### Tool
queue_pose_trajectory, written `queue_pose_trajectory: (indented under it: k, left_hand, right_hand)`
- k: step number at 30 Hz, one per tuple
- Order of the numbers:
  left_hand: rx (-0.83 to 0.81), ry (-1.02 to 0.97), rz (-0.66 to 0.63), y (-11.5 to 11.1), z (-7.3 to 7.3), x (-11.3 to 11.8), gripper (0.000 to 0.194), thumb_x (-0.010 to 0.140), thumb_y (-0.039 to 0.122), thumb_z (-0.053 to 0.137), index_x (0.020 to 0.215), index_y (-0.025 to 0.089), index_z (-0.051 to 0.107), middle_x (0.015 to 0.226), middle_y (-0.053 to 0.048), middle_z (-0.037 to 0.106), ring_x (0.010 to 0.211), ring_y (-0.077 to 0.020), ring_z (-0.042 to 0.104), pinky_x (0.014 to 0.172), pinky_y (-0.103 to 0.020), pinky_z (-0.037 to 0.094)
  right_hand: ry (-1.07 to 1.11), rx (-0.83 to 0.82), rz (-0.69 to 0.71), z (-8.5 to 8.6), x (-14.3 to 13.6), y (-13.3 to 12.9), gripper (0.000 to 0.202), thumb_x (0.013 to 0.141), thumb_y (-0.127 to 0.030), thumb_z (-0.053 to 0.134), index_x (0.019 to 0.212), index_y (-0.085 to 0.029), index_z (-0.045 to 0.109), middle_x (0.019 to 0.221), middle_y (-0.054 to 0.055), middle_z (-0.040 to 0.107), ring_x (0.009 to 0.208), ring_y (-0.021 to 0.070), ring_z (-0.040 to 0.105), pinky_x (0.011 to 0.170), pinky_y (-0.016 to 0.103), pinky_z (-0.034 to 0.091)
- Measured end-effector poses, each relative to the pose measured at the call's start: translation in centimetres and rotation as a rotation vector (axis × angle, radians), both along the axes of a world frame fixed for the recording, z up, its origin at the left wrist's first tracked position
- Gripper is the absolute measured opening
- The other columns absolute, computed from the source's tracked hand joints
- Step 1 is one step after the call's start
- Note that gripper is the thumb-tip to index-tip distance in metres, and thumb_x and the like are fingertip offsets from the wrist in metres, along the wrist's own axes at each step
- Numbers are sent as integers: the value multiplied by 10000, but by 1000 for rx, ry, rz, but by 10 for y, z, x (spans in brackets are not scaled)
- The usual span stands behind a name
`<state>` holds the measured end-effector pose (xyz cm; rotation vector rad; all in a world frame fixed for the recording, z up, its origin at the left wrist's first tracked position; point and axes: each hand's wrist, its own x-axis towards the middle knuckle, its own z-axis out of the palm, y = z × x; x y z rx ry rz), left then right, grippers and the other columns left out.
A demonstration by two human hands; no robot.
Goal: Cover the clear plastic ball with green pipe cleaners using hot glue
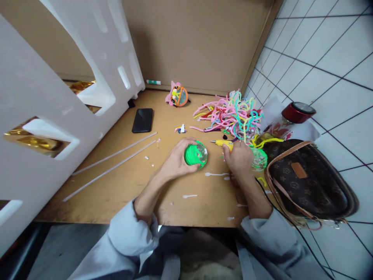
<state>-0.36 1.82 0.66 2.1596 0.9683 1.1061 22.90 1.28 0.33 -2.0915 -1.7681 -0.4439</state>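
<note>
A round object wrapped in bright green (192, 154), with a clear part at its right end, sits in my left hand (178, 158); thumb and fingers curve round its left side. My right hand (239, 157) is closed on a yellow glue gun (223, 144), whose metal tip points left toward the green object without touching it. Just right of my right hand lies a second green and clear round piece (258, 158). Beyond it spreads a tangled pile of pink, turquoise, red and yellow fuzzy stems (233, 114).
A brown handbag (311, 179) and a red-capped bottle (291, 118) stand at the right. Farther back are a black phone (142, 120), a decorated pink and orange piece (178, 94) and a marker (153, 82). Two thin white sticks (112, 167) lie left, beside a white plastic panel (87, 46).
</note>
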Motion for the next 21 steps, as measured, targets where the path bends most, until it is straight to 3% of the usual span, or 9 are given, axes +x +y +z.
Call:
queue_pose_trajectory:
  k: [3, 6, 15, 21]
  left_hand:
    - [3, -11, -6, 1, -1, -1, 564, 662, 322, 766, 1156, 193, 525, 1274, -132, 594, 1209, -300, 596, 1056, -477, 468]
    - [6, -28, -18, 2, -2, -1, 563, 666, 324, 765, 1158, 182, 529, 1283, -143, 588, 1224, -303, 590, 1064, -482, 462]
    - [11, 1, -6, 2, -3, -1, 563, 678, 351, 759, 1166, 189, 529, 1302, -149, 579, 1256, -307, 574, 1084, -493, 447]
    - [-36, -46, 2, 5, -4, -2, 579, 652, 352, 770, 1163, 204, 541, 1290, -130, 597, 1248, -313, 576, 1082, -497, 438]
  right_hand:
    - [-14, -291, -176, 3, 2, 5, 530, 919, -510, 534, 986, -9, 693, 918, 271, 704, 827, 338, 687, 681, 397, 480]
    - [-1, -373, -203, 7, -3, 6, 532, 900, -522, 569, 1008, -21, 710, 981, 266, 718, 903, 351, 704, 714, 403, 500]
    - [57, -360, -179, 8, -5, 8, 368, 890, -364, 541, 1009, -68, 724, 984, 242, 726, 942, 335, 707, 739, 391, 510]
    - [132, -161, -191, 12, -1, 6, 433, 847, -352, 587, 1121, -27, 667, 1072, 255, 686, 849, 332, 690, 676, 393, 493]
